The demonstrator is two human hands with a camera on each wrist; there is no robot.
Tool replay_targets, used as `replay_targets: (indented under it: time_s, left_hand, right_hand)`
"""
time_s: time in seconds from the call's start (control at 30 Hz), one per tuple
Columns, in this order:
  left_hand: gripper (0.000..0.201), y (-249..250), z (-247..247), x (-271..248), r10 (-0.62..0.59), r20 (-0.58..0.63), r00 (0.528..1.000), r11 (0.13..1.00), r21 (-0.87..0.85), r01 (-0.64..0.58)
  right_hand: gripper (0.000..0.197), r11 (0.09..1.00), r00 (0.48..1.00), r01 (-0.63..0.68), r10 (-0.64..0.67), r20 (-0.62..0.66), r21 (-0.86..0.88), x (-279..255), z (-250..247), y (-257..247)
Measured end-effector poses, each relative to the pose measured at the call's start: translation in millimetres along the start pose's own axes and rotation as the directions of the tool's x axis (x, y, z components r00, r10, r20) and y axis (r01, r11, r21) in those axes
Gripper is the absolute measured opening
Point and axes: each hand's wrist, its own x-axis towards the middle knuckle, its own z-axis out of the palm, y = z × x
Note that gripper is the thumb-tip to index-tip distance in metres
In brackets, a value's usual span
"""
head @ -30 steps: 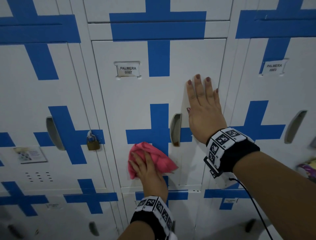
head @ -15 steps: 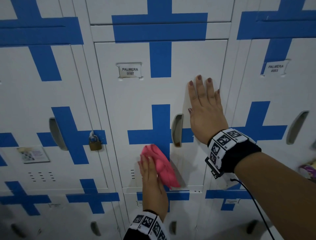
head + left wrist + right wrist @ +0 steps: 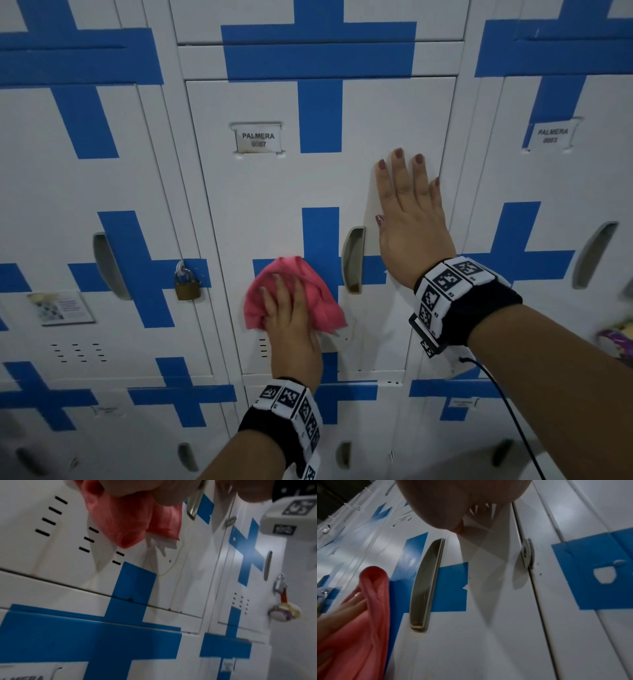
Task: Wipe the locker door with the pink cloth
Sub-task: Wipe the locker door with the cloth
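The white locker door (image 3: 274,192) with blue tape crosses and a label reading PALMERA fills the middle of the head view. My left hand (image 3: 291,322) presses the crumpled pink cloth (image 3: 318,298) flat against the door's lower half, left of the recessed handle (image 3: 352,260), with straight fingers on top of it. The pink cloth (image 3: 123,520) bunches under the palm in the left wrist view, and the pink cloth (image 3: 359,615) shows at the lower left of the right wrist view. My right hand (image 3: 407,209) lies flat on the door's right side above the handle (image 3: 426,582), fingers spread.
The neighbouring locker on the left carries a brass padlock (image 3: 186,286) and a small sticker (image 3: 60,308). The locker on the right has its own handle (image 3: 594,253) and a colourful tag (image 3: 616,342). A black cable (image 3: 507,404) hangs from my right wristband.
My left hand has moved the cloth up and to the left from the door's lower edge, spreading it out again. The right hand has stayed flat in place.
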Motion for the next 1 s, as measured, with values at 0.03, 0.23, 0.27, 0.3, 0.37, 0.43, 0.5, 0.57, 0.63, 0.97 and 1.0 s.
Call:
replay_targets:
  time_s: [0.03,0.23,0.27,0.3,0.37,0.43,0.5,0.57,0.63,0.97,1.0]
  left_hand:
    - [0.097,-1.5,2.8,-1.5,0.027,0.029,0.999,0.999,0.020,-0.027]
    - [0.106,-3.3,14.5,-12.2,0.254,0.171,0.952,0.942,0.182,-0.284]
    - [0.103,-3.4,14.9,-13.3,0.288,0.174,0.942,0.920,0.221,-0.322]
    - [0.103,-4.0,14.3,-14.1,0.311,0.179,0.934,0.899,0.263,-0.350]
    - [0.108,-7.8,10.7,-14.6,0.352,0.215,0.911,0.858,0.314,-0.406]
    - [0.115,-15.9,5.9,-13.8,0.392,0.277,0.877,0.814,0.341,-0.471]
    - [0.117,-24.3,-0.9,-12.3,0.411,0.359,0.838,0.755,0.381,-0.534]
    - [0.115,-32.8,-7.6,-10.1,0.424,0.424,0.801,0.697,0.411,-0.587]
    - [0.110,-39.9,-15.5,-6.2,0.453,0.465,0.760,0.645,0.418,-0.640]
    - [0.120,-78.5,-41.3,-0.7,0.425,0.632,0.648,0.538,0.400,-0.743]
    - [0.128,-83.3,-41.7,-3.3,0.386,0.639,0.665,0.552,0.417,-0.722]
  right_hand:
    - [0.073,1.000,1.000,-0.001,0.001,0.000,0.001,-0.1,0.0,0.0]
    - [0.072,1.000,1.000,0.000,0.000,0.012,-0.004,-0.4,-0.7,-0.3]
    - [0.072,1.000,1.000,0.002,-0.002,0.013,-0.003,-0.3,-0.9,-0.3]
    - [0.072,1.000,1.000,0.004,-0.004,0.012,-0.002,-0.3,-1.1,-0.4]
    - [0.072,1.000,1.000,0.006,-0.006,0.012,0.001,-0.2,-1.7,-0.2]
    - [0.072,1.000,1.000,0.006,-0.006,0.017,0.004,-0.3,-2.0,-0.2]
    - [0.072,1.000,1.000,0.007,-0.007,0.019,0.007,-0.3,-2.0,0.0]
    - [0.072,1.000,1.000,0.007,-0.007,0.020,0.012,-0.2,-2.5,0.3]
    - [0.072,1.000,1.000,0.008,-0.009,0.021,0.015,-0.4,-2.7,0.3]
    - [0.072,1.000,0.999,0.012,-0.012,0.030,0.005,-0.6,-3.5,0.6]
    - [0.072,1.000,1.000,0.012,-0.013,0.029,0.007,-0.6,-3.5,0.6]
